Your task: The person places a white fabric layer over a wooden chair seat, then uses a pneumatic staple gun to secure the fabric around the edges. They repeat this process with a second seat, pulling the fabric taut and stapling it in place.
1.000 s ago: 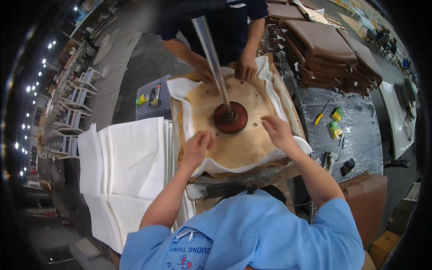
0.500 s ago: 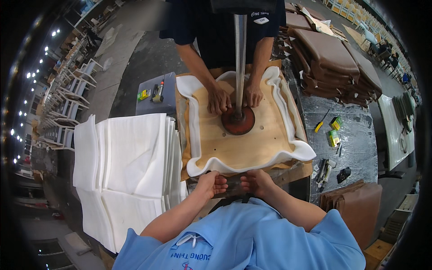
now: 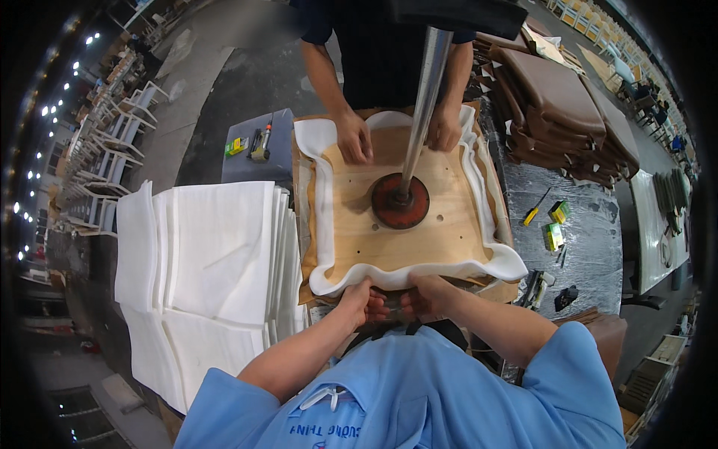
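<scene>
A square light wooden board [image 3: 359, 217] lies inside a ruffled white foam sheet [image 3: 323, 202], whose edges stand up around it. Brown cover material [image 3: 307, 258] shows outside the foam. A round reddish press pad [image 3: 401, 202] on a metal rod [image 3: 428, 97] rests on the board. At the near foam edge, my left hand [image 3: 363, 303] has its thumb against the edge, its loosely curled fingers visible below. Beside it, my right hand [image 3: 428, 296] is similarly placed, fingers pointing toward the left and thumb partly hidden by the foam. Neither hand visibly grips anything.
Across the table, a co-worker's hands [image 3: 354, 138] are over the board's far side. White foam sheets [image 3: 217, 247] are stacked at left, brown covers [image 3: 550, 90] at far right. A yellow-handled tool [image 3: 531, 215], small green-yellow boxes [image 3: 554, 236] and a staple gun [image 3: 537, 288] lie at right.
The co-worker's hands have drawn back from the press pad and apart. The rod now leans right. My right hand has moved slightly inward, closer against the foam edge.
</scene>
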Motion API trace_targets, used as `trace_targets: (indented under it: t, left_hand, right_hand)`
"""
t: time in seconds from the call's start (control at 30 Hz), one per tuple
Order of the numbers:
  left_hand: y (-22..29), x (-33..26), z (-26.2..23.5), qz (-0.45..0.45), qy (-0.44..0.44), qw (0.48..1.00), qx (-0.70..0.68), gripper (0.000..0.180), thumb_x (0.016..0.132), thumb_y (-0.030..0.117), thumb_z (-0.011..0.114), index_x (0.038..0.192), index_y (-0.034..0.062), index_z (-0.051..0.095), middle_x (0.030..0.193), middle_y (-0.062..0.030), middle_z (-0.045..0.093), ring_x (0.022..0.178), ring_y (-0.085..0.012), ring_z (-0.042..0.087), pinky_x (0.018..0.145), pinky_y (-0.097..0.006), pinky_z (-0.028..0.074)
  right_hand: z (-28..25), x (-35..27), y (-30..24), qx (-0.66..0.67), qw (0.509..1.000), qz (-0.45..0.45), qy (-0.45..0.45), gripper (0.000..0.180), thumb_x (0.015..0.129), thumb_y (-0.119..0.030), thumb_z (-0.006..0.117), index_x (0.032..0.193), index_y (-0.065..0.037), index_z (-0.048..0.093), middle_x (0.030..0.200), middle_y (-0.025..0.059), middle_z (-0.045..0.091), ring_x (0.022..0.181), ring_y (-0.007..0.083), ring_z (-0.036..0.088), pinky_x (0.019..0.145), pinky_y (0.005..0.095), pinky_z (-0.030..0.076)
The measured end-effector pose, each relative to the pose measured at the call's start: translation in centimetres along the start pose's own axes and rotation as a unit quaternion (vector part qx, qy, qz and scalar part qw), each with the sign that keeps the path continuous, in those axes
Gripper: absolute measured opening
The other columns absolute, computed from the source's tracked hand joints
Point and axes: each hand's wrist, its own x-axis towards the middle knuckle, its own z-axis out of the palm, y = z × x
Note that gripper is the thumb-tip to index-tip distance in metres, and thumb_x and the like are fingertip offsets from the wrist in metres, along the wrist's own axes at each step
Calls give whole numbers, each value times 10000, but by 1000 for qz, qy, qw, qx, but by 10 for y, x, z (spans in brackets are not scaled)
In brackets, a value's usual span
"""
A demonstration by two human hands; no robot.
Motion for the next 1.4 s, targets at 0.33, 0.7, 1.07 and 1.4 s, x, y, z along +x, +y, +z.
trace_targets:
  t: [0.33,0.7,1.07,1.4]
  left_hand:
    - [-55,5,-23,250,-56,966,-18,683,1125,519,560,658,22,588,499,-83,475,462,-294,664,523,-426,609]
    - [-52,21,-27,269,-109,955,-60,617,1155,473,526,719,44,604,508,-61,496,471,-255,640,547,-450,627]
    - [-50,-15,33,-17,-221,974,-44,520,1145,544,536,1207,66,729,935,-91,810,794,-300,793,691,-436,631]
    - [-49,11,149,-43,-132,974,-178,644,1119,662,517,1149,36,662,894,-119,779,787,-297,781,676,-456,651]
  right_hand:
    - [-11,12,51,-129,945,-296,56,569,1147,-447,552,801,-16,686,640,82,636,516,220,625,491,349,483]
    - [-18,15,73,-69,946,-318,16,598,1137,-580,578,1026,-19,753,757,81,730,601,198,684,581,367,543]
    - [-130,2,63,297,949,-102,2,596,1114,-560,543,1159,14,693,823,86,747,704,252,732,687,442,625]
    - [-147,-5,2,-1,999,14,-33,790,1149,-718,324,1115,-41,728,901,72,759,757,225,728,713,413,611]
